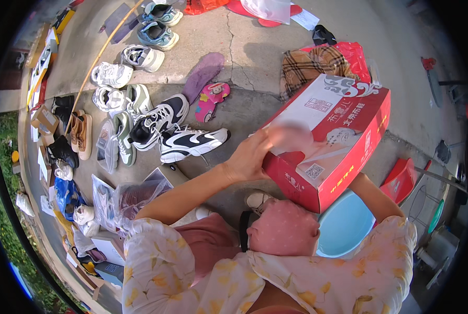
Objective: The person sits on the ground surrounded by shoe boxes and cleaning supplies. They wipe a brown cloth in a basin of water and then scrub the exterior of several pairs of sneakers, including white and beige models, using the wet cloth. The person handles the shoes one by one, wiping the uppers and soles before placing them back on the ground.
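A red and white cardboard shoebox, printed with writing and a square code, is held up in front of me at a tilt. My left hand grips its near left end, thumb on the upper face. Behind the box's lower right side my right forearm disappears, so the right hand itself is hidden. The lid looks closed. Below the box are my knees in pink trousers and a light blue plastic basin.
Black-and-white sneakers, grey-white sneakers, brown shoes and insoles lie on the concrete. A bamboo pole crosses at left. Plastic-wrapped items sit by my left arm. Plaid cloth and a red dustpan are at right.
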`<action>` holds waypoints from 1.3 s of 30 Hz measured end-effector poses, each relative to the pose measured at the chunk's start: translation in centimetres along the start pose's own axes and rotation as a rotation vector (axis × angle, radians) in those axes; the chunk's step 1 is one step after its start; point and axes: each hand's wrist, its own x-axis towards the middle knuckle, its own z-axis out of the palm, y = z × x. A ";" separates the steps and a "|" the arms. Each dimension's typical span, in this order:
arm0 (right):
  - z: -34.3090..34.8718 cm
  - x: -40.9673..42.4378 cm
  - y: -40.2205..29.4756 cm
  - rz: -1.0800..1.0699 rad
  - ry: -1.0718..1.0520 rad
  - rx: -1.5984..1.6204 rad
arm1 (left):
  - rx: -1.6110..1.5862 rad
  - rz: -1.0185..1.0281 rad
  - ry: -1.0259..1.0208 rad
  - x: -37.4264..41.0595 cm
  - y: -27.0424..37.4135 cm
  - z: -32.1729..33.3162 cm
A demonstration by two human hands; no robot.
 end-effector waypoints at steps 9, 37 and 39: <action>-0.2 -8.3 2.0 0.475 0.499 0.212 | -0.954 -1.309 0.727 -2.6 -12.1 -4.8; 5.1 -12.6 10.7 0.748 0.602 0.019 | 0.414 -0.372 -0.367 5.9 5.1 -3.8; 5.2 -8.8 10.5 0.583 0.702 0.144 | 0.388 -0.565 -0.202 3.9 7.2 -6.8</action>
